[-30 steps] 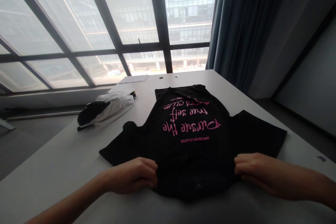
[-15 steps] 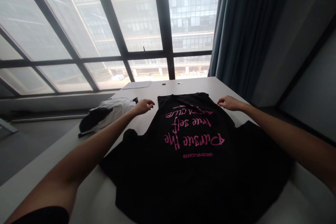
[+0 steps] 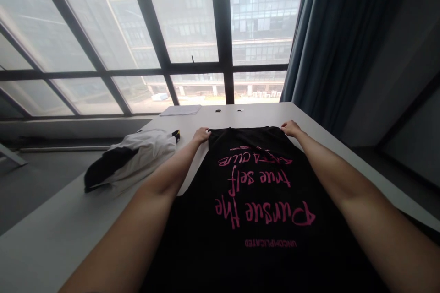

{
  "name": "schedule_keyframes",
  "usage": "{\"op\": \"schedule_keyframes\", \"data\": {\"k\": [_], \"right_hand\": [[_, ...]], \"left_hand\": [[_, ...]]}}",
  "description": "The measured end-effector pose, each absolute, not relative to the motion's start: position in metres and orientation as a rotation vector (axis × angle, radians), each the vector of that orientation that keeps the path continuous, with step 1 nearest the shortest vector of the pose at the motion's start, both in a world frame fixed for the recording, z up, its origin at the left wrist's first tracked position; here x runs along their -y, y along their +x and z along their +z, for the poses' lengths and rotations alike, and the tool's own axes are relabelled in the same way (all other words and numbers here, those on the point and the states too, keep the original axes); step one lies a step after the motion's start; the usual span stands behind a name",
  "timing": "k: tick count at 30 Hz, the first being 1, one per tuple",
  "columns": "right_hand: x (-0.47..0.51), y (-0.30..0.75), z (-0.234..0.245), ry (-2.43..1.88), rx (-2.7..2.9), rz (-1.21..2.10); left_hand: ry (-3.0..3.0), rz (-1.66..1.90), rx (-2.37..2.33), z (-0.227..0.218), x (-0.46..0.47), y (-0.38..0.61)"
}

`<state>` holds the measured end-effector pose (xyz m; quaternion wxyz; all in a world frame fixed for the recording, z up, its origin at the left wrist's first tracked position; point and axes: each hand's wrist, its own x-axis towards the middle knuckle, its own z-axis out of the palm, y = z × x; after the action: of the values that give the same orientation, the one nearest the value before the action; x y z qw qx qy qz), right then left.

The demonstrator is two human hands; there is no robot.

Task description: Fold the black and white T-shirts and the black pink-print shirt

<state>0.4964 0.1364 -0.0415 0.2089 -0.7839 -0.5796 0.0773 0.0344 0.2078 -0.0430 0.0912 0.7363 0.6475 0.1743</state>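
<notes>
A black T-shirt [image 3: 261, 183] with pink lettering lies spread over the table, its print upside down to me and its hem at the far end. My left hand [image 3: 202, 134] pinches the far left corner of the hem. At the far right corner, my right hand [image 3: 290, 128] has its fingers closed on the fabric too. Between the two hands the hem runs nearly straight. My forearms pass over the sides of the shirt, and its near part runs out of view at the bottom.
The white table [image 3: 51, 233] reaches toward a large framed window. A crumpled white and black garment [image 3: 137, 155] lies on the left of it. Paper sheets [image 3: 180, 110] rest at the far left edge, near a dark round spot [image 3: 217, 111]. A blue curtain [image 3: 319, 46] hangs at right.
Both hands have moved inward from beside the shirt and taken hold of its far corners. My view has shifted closer, so the lettering looks larger.
</notes>
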Motion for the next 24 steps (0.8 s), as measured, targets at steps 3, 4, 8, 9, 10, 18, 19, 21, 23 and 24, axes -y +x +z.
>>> {"op": "schedule_keyframes", "data": {"k": [3, 4, 8, 9, 10, 18, 19, 21, 23, 24], "right_hand": [[-0.149, 0.491, -0.047, -2.201, 1.616, 0.281], [-0.151, 0.49, -0.049, -2.206, 1.62, 0.304], [-0.152, 0.489, -0.047, -2.218, 1.639, 0.405], [-0.151, 0.491, -0.045, -2.222, 1.642, 0.428], [-0.15, 0.494, -0.041, -2.226, 1.643, 0.445], [-0.155, 0.516, -0.001, -2.257, 1.567, 0.255], [-0.157, 0.517, 0.001, -2.25, 1.525, 0.202], [-0.163, 0.516, 0.002, -2.197, 1.404, 0.128], [-0.171, 0.515, 0.0, -2.106, 1.322, 0.112], [-0.175, 0.514, -0.002, -2.055, 1.318, 0.116]], "left_hand": [[2.198, 0.506, -1.883, -0.049, -0.217, 0.039], [2.199, 0.497, -1.87, -0.05, -0.219, 0.04], [2.174, 0.447, -1.866, -0.051, -0.223, 0.042], [2.162, 0.432, -1.872, -0.051, -0.224, 0.042], [2.15, 0.417, -1.877, -0.05, -0.225, 0.042], [2.025, 0.569, -1.964, -0.025, -0.238, 0.036], [1.996, 0.605, -1.962, -0.02, -0.24, 0.036], [1.925, 0.666, -1.941, -0.014, -0.244, 0.036], [1.843, 0.719, -1.912, -0.009, -0.249, 0.038], [1.803, 0.744, -1.9, -0.008, -0.251, 0.039]]}}
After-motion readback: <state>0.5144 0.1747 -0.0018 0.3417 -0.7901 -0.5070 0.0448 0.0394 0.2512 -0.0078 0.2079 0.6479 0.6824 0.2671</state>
